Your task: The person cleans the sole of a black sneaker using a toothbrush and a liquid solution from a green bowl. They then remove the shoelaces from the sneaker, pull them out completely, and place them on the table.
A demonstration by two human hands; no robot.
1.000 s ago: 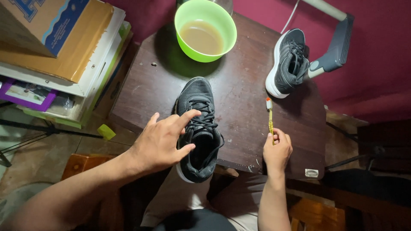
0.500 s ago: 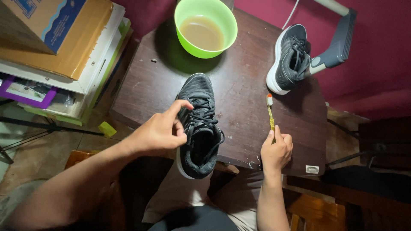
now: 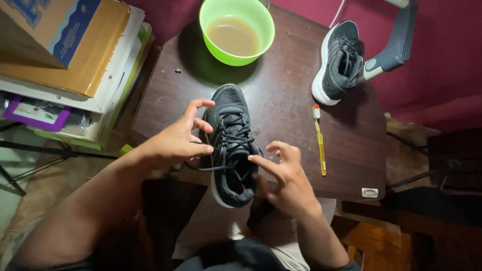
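A black sneaker (image 3: 232,145) with black laces and a white sole lies on the dark wooden table (image 3: 281,95), its heel over the near edge. My left hand (image 3: 175,140) is at the shoe's left side, thumb and forefinger pinching a lace. My right hand (image 3: 283,175) is at the shoe's right side near the opening, fingers spread and touching it. A yellow toothbrush (image 3: 319,140) lies on the table to the right of the shoe, free of either hand.
A green bowl (image 3: 237,30) of murky brown water stands at the table's far edge. A second black sneaker (image 3: 339,62) sits at the far right beside a grey stand (image 3: 394,42). Stacked boxes and books (image 3: 65,55) stand to the left.
My right hand has let go of the toothbrush, which now lies on the table, and has moved left to the shoe. My left hand has shifted to pinch the lace.
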